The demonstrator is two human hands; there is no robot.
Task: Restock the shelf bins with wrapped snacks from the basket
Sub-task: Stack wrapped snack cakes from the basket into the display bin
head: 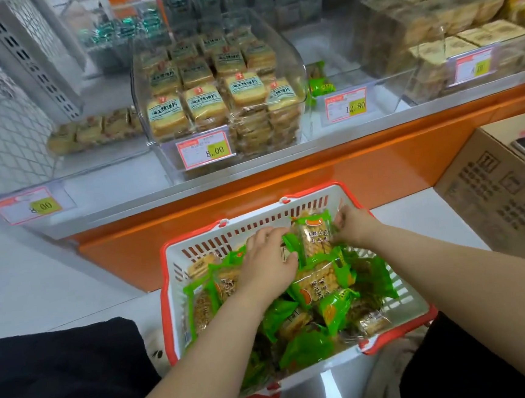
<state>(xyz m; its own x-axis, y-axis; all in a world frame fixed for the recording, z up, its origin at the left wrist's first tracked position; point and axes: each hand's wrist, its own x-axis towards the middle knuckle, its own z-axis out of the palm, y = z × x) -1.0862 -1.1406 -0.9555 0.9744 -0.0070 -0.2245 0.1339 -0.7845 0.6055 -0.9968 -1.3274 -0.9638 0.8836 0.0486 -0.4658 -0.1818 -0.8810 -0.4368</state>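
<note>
A white basket with a red rim [403, 297] sits on the floor in front of me, full of green-wrapped snacks [318, 289]. Both hands are inside it. My right hand [354, 224] pinches the edge of an upright green snack packet [315, 235] at the far side. My left hand [268, 258] lies palm down on the pile, its fingers against the left side of that same packet. On the shelf above, a nearly empty clear bin [355, 73] holds two green packets [319, 81] at its left wall, behind a 12.80 price tag [347, 107].
A clear bin of yellow cake packs [223, 97] with an 8.00 tag stands at the shelf's middle. More bins [450, 33] fill the right. An orange shelf base [332, 173] runs behind the basket. A cardboard box [505, 190] stands at the right. Dark fabric [64, 381] lies at lower left.
</note>
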